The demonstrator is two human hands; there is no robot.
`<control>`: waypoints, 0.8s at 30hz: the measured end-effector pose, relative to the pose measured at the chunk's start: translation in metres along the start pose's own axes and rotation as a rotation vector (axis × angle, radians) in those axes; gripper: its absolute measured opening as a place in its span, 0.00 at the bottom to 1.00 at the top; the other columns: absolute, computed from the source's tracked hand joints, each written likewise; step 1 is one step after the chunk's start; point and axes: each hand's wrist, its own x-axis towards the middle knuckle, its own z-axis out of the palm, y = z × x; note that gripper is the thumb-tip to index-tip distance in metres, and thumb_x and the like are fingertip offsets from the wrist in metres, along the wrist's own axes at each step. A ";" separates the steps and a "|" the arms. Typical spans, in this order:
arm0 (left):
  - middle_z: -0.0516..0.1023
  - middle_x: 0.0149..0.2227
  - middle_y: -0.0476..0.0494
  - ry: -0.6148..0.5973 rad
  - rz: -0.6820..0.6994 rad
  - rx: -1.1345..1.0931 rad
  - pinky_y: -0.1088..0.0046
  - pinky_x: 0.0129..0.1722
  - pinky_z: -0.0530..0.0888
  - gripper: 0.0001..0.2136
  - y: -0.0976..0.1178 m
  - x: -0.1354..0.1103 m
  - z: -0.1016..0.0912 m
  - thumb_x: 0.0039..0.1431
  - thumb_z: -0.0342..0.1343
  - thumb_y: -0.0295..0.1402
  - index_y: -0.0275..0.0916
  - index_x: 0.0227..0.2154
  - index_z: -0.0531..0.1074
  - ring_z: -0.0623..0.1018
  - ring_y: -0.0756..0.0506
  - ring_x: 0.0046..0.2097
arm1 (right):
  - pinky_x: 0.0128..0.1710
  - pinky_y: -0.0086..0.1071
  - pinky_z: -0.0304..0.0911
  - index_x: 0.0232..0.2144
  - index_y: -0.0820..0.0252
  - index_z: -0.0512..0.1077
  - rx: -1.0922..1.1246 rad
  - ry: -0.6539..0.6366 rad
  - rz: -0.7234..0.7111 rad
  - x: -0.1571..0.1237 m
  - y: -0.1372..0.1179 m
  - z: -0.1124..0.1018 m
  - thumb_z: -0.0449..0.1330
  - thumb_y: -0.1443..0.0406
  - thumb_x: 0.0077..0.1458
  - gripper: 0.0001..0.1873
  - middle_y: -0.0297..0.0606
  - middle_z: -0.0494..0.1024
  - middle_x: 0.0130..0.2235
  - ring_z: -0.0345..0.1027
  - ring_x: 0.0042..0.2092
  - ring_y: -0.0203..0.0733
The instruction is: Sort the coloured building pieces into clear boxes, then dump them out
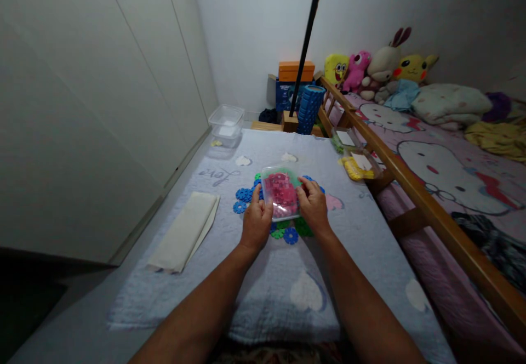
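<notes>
A clear plastic box filled with pink-red pieces is held between my two hands over the middle of the table. My left hand grips its left side, thumb on the near edge. On the opposite side my right hand has its fingers closed on the box's edge. Around and below the box lie loose blue snowflake-shaped discs and green discs, partly hidden by the box and hands.
Folded pale sheets lie to the left. Stacked clear containers stand at the back left. Boxes with yellow pieces and green pieces sit by the wooden bed rail at right. A black pole rises behind the table.
</notes>
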 end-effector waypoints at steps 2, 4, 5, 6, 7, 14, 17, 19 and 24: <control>0.65 0.22 0.57 -0.016 -0.018 -0.056 0.72 0.29 0.64 0.35 -0.002 0.002 0.000 0.66 0.53 0.41 0.30 0.71 0.56 0.69 0.48 0.26 | 0.53 0.43 0.69 0.49 0.58 0.79 -0.001 0.002 0.013 -0.001 0.001 0.002 0.52 0.60 0.63 0.20 0.45 0.82 0.46 0.74 0.49 0.50; 0.64 0.22 0.57 -0.038 -0.035 -0.120 0.73 0.28 0.64 0.35 -0.005 0.005 0.000 0.65 0.54 0.41 0.31 0.71 0.57 0.68 0.48 0.25 | 0.55 0.44 0.68 0.51 0.57 0.79 -0.015 0.008 0.015 -0.003 0.001 0.004 0.51 0.60 0.65 0.20 0.46 0.82 0.48 0.74 0.51 0.50; 0.64 0.22 0.57 -0.047 -0.041 -0.148 0.73 0.28 0.64 0.35 -0.006 0.006 0.000 0.64 0.55 0.41 0.32 0.70 0.59 0.67 0.48 0.25 | 0.56 0.44 0.68 0.51 0.57 0.78 -0.029 0.016 0.010 -0.004 0.001 0.005 0.51 0.61 0.65 0.20 0.46 0.81 0.49 0.73 0.51 0.50; 0.64 0.22 0.57 -0.052 -0.045 -0.169 0.73 0.28 0.64 0.34 -0.006 0.006 0.000 0.63 0.56 0.41 0.33 0.70 0.60 0.67 0.49 0.25 | 0.56 0.45 0.67 0.52 0.57 0.78 -0.046 0.026 0.002 -0.005 0.001 0.005 0.50 0.61 0.65 0.20 0.46 0.80 0.48 0.73 0.51 0.50; 0.63 0.22 0.57 -0.049 -0.046 -0.180 0.73 0.28 0.64 0.34 -0.007 0.007 -0.001 0.63 0.56 0.41 0.33 0.69 0.61 0.66 0.49 0.25 | 0.55 0.45 0.67 0.52 0.57 0.78 -0.063 0.036 -0.007 -0.005 0.001 0.006 0.50 0.62 0.65 0.20 0.46 0.80 0.48 0.72 0.51 0.50; 0.66 0.27 0.54 0.018 0.006 -0.118 0.72 0.32 0.67 0.29 -0.002 0.005 -0.002 0.62 0.57 0.35 0.36 0.66 0.67 0.68 0.48 0.29 | 0.54 0.42 0.67 0.54 0.58 0.77 -0.149 0.037 -0.064 -0.007 -0.001 0.004 0.49 0.64 0.67 0.21 0.45 0.77 0.44 0.71 0.48 0.49; 0.66 0.29 0.52 0.019 0.016 -0.151 0.72 0.35 0.69 0.29 -0.005 0.008 -0.001 0.61 0.58 0.35 0.37 0.65 0.67 0.69 0.49 0.30 | 0.54 0.43 0.67 0.54 0.60 0.77 -0.171 0.039 -0.062 -0.007 0.000 0.004 0.49 0.63 0.67 0.22 0.47 0.78 0.44 0.71 0.48 0.49; 0.68 0.32 0.51 0.020 0.004 -0.198 0.72 0.36 0.70 0.29 -0.010 0.012 0.000 0.58 0.59 0.35 0.38 0.64 0.68 0.69 0.49 0.32 | 0.54 0.43 0.67 0.54 0.61 0.77 -0.176 0.044 -0.057 -0.006 0.001 0.005 0.48 0.63 0.68 0.22 0.47 0.79 0.44 0.72 0.47 0.49; 0.71 0.41 0.47 -0.006 -0.066 -0.300 0.73 0.38 0.73 0.33 -0.020 0.027 0.003 0.52 0.62 0.33 0.39 0.63 0.67 0.70 0.50 0.34 | 0.53 0.43 0.67 0.55 0.57 0.77 -0.178 0.040 -0.049 -0.006 0.005 0.007 0.48 0.63 0.68 0.22 0.46 0.79 0.45 0.72 0.48 0.49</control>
